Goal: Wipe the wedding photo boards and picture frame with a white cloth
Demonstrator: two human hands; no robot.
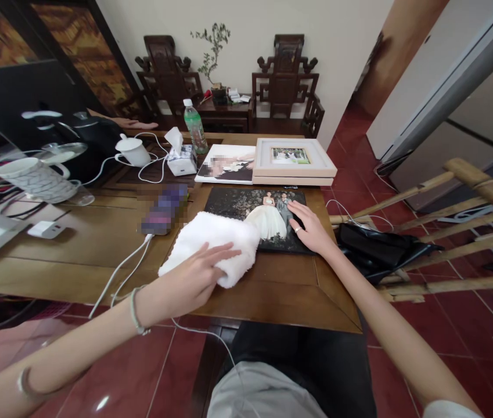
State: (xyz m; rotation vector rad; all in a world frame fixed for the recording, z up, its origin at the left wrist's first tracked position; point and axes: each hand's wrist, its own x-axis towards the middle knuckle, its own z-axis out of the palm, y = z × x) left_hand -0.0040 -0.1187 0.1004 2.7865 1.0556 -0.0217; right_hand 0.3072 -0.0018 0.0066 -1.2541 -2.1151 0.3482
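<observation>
A dark photo panel (pixel 233 200) with a couple in wedding clothes lies flat on the wooden table (pixel 272 290). A fluffy white cloth (pixel 202 238) covers its lower left part and spreads onto the tabletop. My left hand (pixel 205 270) is on the cloth's near right side, index and middle fingers stretched across it, the other fingers curled into the fabric. On the panel's right side rests my right hand (pixel 309 226), flat with fingers spread, a ring on one finger, the fingertips beside the pictured figures.
Behind the panel lie a white-edged photo print (pixel 224 164) and stacked frames (pixel 294 171). To the left are a phone (pixel 165 209) with a white cable, a tissue box (pixel 182 161), a green-labelled bottle (pixel 194 128) and mugs (pixel 37 179). A bamboo rack (pixel 429 209) stands at right.
</observation>
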